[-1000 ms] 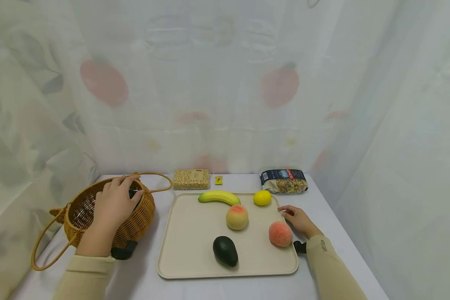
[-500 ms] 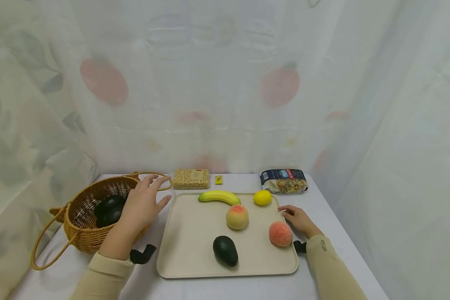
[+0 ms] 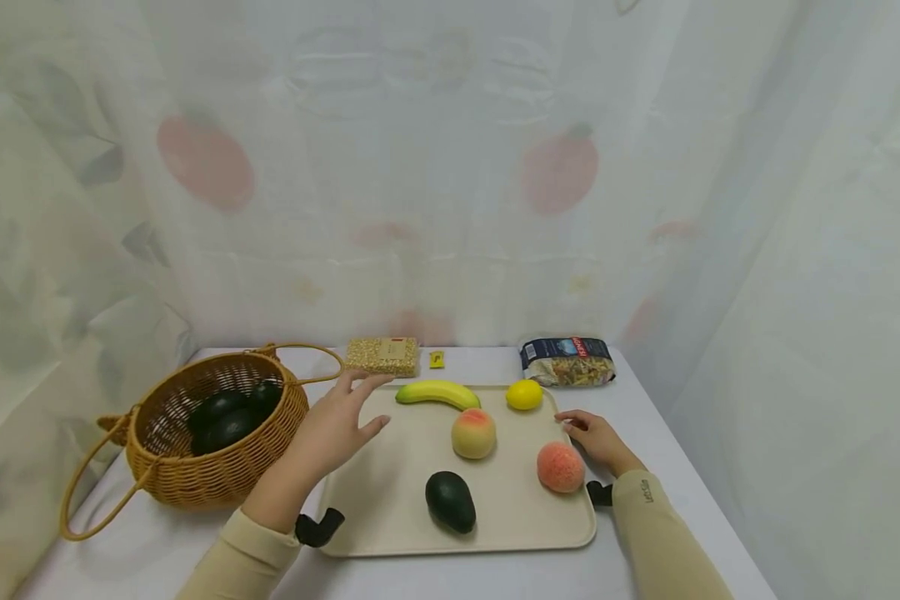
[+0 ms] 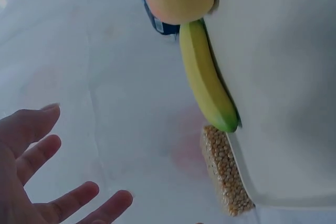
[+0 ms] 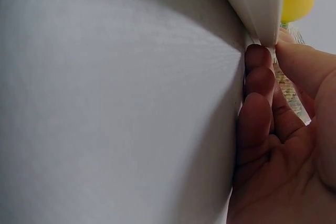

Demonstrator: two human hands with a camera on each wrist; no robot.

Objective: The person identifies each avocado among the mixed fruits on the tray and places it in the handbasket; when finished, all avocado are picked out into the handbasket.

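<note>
My left hand [image 3: 335,425] is over the left side of the beige tray [image 3: 390,525], fingers spread and holding nothing. In the left wrist view its fingertips [image 4: 123,199] are apart from everything. My right hand [image 3: 600,439] pinches the tray's right rim [image 5: 268,9], thumb against the edge and fingers beneath it. On the tray lie a banana [image 3: 438,393], a yellow-pink peach [image 3: 473,434], a dark avocado [image 3: 451,502], a lemon [image 3: 524,395] and a redder peach [image 3: 560,467]. A wicker basket [image 3: 210,483] at the left contains several dark avocados [image 3: 228,421].
Behind the tray are a pack of grains [image 3: 382,357], a small yellow packet [image 3: 437,359] and a bag of pasta [image 3: 567,362]. The basket's loop handles [image 3: 82,500] stick out to the left and the right. Patterned curtains surround the white table.
My left hand has come out of the basket and moved right to above the tray's left side, uncovering the avocados in the basket. The right hand stays at the rim.
</note>
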